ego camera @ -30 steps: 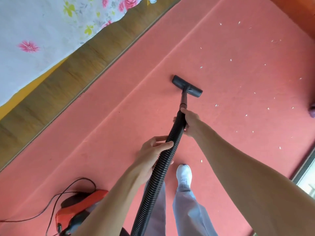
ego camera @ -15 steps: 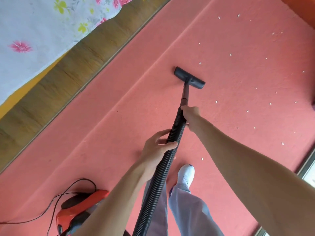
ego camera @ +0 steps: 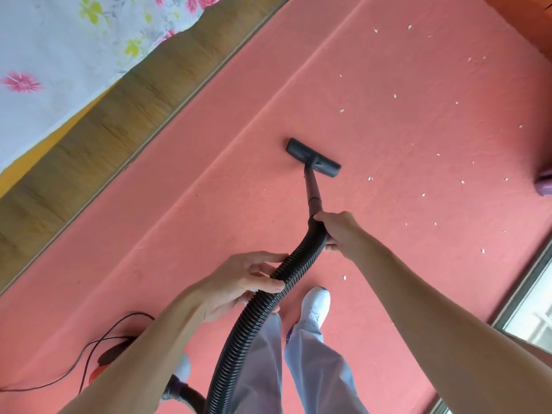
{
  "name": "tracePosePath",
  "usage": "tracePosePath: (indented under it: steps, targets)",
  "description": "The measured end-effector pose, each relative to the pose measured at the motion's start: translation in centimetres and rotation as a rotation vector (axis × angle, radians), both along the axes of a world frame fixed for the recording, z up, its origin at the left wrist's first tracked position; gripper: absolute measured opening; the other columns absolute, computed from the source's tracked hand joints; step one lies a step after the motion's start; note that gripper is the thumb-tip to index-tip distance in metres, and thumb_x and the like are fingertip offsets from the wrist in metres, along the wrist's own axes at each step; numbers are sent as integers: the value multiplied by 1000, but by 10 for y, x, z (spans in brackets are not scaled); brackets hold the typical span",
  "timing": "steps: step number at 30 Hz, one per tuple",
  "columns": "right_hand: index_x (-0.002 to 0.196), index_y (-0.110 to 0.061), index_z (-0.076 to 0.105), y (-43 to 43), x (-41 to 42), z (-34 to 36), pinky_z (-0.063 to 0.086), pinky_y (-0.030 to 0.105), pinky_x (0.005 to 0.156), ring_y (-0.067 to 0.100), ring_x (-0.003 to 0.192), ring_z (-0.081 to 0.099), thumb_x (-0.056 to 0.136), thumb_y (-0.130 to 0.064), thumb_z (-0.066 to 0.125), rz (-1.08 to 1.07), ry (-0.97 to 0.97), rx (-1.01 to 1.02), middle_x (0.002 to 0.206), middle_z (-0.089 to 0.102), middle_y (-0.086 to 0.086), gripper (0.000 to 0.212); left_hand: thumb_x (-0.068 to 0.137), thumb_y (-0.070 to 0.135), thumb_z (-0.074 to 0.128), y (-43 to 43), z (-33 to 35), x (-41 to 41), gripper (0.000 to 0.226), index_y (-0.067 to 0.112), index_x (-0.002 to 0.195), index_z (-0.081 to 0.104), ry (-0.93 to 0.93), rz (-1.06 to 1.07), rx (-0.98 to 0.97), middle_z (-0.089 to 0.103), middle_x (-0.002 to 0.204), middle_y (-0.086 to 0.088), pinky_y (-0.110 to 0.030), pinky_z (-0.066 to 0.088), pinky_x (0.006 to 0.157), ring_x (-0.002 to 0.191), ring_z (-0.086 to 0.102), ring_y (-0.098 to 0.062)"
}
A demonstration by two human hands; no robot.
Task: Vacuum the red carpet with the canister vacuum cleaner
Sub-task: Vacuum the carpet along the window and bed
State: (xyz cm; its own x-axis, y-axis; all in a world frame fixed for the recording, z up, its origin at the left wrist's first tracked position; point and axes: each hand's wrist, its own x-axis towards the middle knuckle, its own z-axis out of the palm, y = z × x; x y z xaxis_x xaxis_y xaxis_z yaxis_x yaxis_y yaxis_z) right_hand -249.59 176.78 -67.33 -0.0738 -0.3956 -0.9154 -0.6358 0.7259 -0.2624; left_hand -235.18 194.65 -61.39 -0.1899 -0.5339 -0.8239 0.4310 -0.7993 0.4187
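Observation:
The red carpet (ego camera: 388,144) fills most of the head view, dotted with several small white scraps to the right. A black floor nozzle (ego camera: 313,157) lies flat on it, joined by a dark wand (ego camera: 312,189) to a ribbed black hose (ego camera: 263,309). My right hand (ego camera: 337,228) grips the hose's top end just below the wand. My left hand (ego camera: 242,282) holds the hose lower down, fingers and thumb round it. The red and black canister (ego camera: 110,358) sits at the lower left, mostly hidden behind my left forearm.
A bed with a wooden side rail (ego camera: 119,115) and flowered sheet (ego camera: 59,40) runs along the left. A black power cord (ego camera: 89,351) loops by the canister. My white shoe (ego camera: 315,303) stands under the hose. A window frame (ego camera: 525,303) borders the right; a purple object (ego camera: 545,183) lies at the right edge.
The nozzle has been pulled back toward me, and the hose now bends in an S between my hands. The canister is more hidden by my left arm.

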Motion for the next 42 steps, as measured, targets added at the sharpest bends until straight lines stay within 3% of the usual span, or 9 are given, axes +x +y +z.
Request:
tracePosePath:
  steps: [4,8,11,19,26,29,33,38,42]
  targets:
    - [101,-5,57,-18,14,0,42,21,40,19,58,57,94,-20,58,-30,-6,-51,81,62,12,17,81,-4,75,-24,4,-8,48,19,123,68,-91,35,-3,71,94,-10,-23,57,60,71,74,-19]
    - [88,-8,57,-39,23,-13,45,24,51,18,57,54,93,-25,62,-71,-31,-120,72,58,8,18,79,-3,77,-45,-9,-27,51,20,124,68,-184,176,-14,74,96,-16,-48,63,77,77,74,-31]
    - [87,-8,58,-43,23,-21,50,32,62,22,67,58,89,-32,68,-104,-58,-132,80,62,10,25,78,2,81,-47,-12,-35,48,22,121,69,-214,222,-4,72,102,-18,-54,60,83,80,73,-31]
    - [83,-5,59,24,-23,21,44,27,53,21,61,52,88,-25,69,-115,-84,83,80,58,15,23,85,1,73,4,27,-10,40,14,122,64,6,-71,10,68,81,1,-21,52,53,72,70,-13]
    - [114,0,64,77,-31,23,43,23,51,24,73,62,85,-28,69,-149,-23,148,107,72,21,42,83,9,76,39,37,-28,38,20,116,63,75,-145,73,69,86,0,-35,56,69,73,68,-12]
    - [111,-2,63,63,-19,22,41,23,50,20,62,57,84,-30,71,-141,-37,81,94,70,17,40,79,15,76,36,32,-32,36,26,112,69,-49,-17,85,71,82,-2,-50,58,84,72,68,-20]
    - [96,-6,60,47,-8,27,42,24,52,18,54,52,87,-28,68,-156,-79,10,75,60,11,24,78,16,83,32,42,-48,39,27,113,72,-164,185,49,70,89,-6,-42,61,72,72,68,-29]
    - [99,-6,62,65,-27,39,42,20,44,18,54,54,83,-23,68,-185,-37,-49,77,61,10,24,74,9,85,47,62,-74,40,23,111,75,-269,177,-2,69,87,-6,-56,61,78,73,68,-29]
    - [91,-6,62,102,-69,61,39,19,42,17,52,51,81,-24,69,-226,-34,-25,74,58,9,21,77,5,81,80,88,-107,36,18,110,77,-249,153,-33,68,84,-7,-42,57,71,73,64,-26]
